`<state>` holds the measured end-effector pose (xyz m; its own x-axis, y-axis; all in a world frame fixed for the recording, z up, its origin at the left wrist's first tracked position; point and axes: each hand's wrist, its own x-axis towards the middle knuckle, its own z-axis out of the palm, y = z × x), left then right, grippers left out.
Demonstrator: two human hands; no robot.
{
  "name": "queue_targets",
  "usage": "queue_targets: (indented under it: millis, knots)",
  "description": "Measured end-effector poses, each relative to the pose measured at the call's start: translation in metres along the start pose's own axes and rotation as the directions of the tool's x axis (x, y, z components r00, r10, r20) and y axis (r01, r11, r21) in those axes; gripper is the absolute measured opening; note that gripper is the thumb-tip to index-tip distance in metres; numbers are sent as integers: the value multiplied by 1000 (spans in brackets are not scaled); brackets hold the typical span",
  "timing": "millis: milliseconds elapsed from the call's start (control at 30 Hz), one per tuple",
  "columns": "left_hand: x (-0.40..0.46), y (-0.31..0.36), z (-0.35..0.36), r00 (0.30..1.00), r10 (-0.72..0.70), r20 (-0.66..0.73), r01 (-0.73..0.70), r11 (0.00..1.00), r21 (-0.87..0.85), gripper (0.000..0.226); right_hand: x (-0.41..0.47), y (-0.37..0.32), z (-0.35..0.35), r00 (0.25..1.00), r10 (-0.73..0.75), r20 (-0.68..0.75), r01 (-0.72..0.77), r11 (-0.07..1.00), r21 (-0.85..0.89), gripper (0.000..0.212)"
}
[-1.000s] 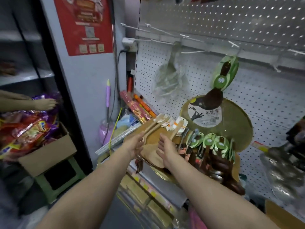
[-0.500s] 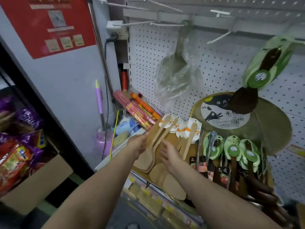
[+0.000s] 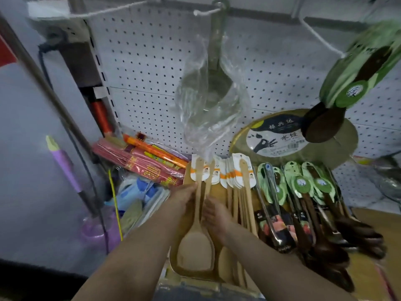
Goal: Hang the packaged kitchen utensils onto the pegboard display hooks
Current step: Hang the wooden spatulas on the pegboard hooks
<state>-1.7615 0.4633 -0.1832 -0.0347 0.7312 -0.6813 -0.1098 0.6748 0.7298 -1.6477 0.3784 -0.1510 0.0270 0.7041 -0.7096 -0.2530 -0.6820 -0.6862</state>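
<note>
A pile of light wooden spatulas (image 3: 238,192) with white and orange card tags lies on the shelf below the white pegboard (image 3: 152,72). My left hand (image 3: 184,198) grips the handle of the leftmost wooden spatula (image 3: 196,242) from its left side. My right hand (image 3: 216,216) lies against the same handles from the right, its fingers curled around them. Dark wooden spoons on green cards (image 3: 303,192) lie to the right of the pile. Higher up, more green-carded dark spoons (image 3: 358,68) hang from a white hook (image 3: 321,38). A ladle in a clear plastic bag (image 3: 211,92) hangs from another hook (image 3: 206,11).
A round board with a printed label (image 3: 280,140) leans against the pegboard. Red and orange packets (image 3: 141,164) lie at the shelf's left end. A purple brush (image 3: 65,166) stands in a holder by the grey wall. An unoccupied hook (image 3: 104,13) juts out at top left.
The camera has moved closer and tilted down toward the shelf. Both hands have closed in on the leftmost wooden spatulas, with the left hand now around one handle.
</note>
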Motion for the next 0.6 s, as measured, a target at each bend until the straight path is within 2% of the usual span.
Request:
queue_targets:
  millis: [100,233,367,533,600]
  knots:
    - [27,1,6,1000,15,-6,-15,1000,18,32,4,-1,9,999,24,-47,-23,999,24,34]
    - [59,-5,11,999,8,-34,-5,998,69,57,10,2,17,998,22,-56,-20,999,35,42]
    - [45,6,11,999,12,-47,-6,992,125,16,12,1,19,995,41,-95,-35,997,65,35]
    - [34,16,2,998,45,-37,-43,998,49,16,6,0,27,993,76,-94,-66,993,103,30]
    - [29,20,-2,999,39,-32,-39,999,6,17,2,2,32,993,85,-87,-76,991,109,34]
